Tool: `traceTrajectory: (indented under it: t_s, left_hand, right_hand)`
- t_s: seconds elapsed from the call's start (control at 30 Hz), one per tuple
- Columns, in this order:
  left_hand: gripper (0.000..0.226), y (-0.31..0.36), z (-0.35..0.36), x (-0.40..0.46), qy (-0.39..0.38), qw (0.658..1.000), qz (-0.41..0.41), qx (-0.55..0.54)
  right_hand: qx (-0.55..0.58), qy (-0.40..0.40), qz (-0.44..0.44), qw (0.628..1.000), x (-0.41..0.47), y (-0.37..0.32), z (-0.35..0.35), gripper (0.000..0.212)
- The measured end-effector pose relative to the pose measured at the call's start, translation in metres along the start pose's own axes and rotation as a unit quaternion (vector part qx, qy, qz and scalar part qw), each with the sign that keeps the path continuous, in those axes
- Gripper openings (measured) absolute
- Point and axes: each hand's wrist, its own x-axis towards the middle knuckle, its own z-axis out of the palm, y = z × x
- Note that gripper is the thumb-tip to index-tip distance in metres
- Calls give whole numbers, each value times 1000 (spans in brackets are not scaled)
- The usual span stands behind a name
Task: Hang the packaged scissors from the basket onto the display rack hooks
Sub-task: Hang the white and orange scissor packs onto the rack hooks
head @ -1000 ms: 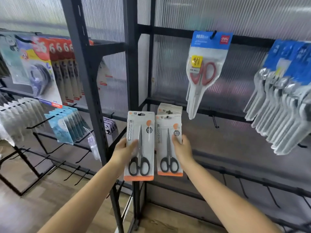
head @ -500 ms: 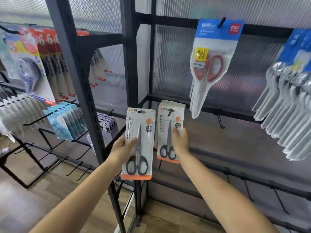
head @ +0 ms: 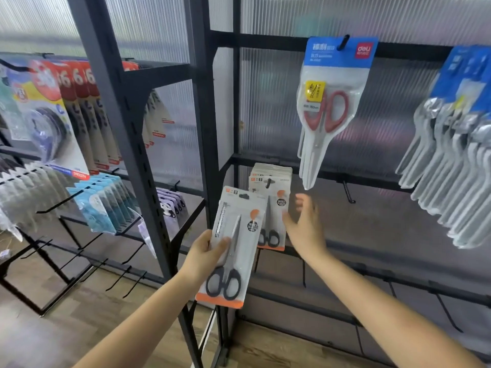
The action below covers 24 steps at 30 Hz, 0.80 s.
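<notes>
My left hand (head: 204, 254) grips a white-and-orange pack of black-handled scissors (head: 233, 248) by its left edge, held upright in front of the rack. Behind it, a stack of the same packs (head: 273, 192) hangs on a black hook (head: 269, 182) of the lower rail. My right hand (head: 305, 227) is open just to the right of that stack, fingers spread and off the packs. The basket is out of view.
Red-handled scissors in a blue-topped pack (head: 329, 107) hang above right, with an empty hook (head: 348, 192) below them. Grey-handled scissors (head: 457, 160) crowd the far right. A black upright post (head: 125, 144) separates off a left rack of tape and cards. Bare hooks (head: 449, 314) line the lowest rail.
My right hand pushed its pack up onto the hook with the stack, then let go and drew back to the right. My left hand kept its pack and shifted slightly right.
</notes>
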Motion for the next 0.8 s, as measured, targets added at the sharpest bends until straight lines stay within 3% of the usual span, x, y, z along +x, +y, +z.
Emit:
traceTrajectory:
  t_s: [0.07, 0.2, 0.37, 0.57, 0.8]
  left_hand:
    - [13, -2, 5, 0, -20, 1000, 7, 8]
    - [3, 0, 21, 0, -38, 999, 26, -1]
    - [4, 0, 37, -2, -51, 998, 23, -18]
    - [8, -3, 36, -6, -47, 998, 15, -28]
    - [19, -15, 27, 1, 41, 999, 20, 15]
  right_hand:
    - [24, -38, -40, 998, 2, -16, -21, 33]
    - [17, -131, -41, 990, 7, -38, -46, 27]
    - [-24, -100, -64, 993, 13, -45, -51, 2]
    - [-57, -105, -79, 990, 19, -53, -50, 10]
    - [-72, -76, -93, 990, 28, -66, -39, 11]
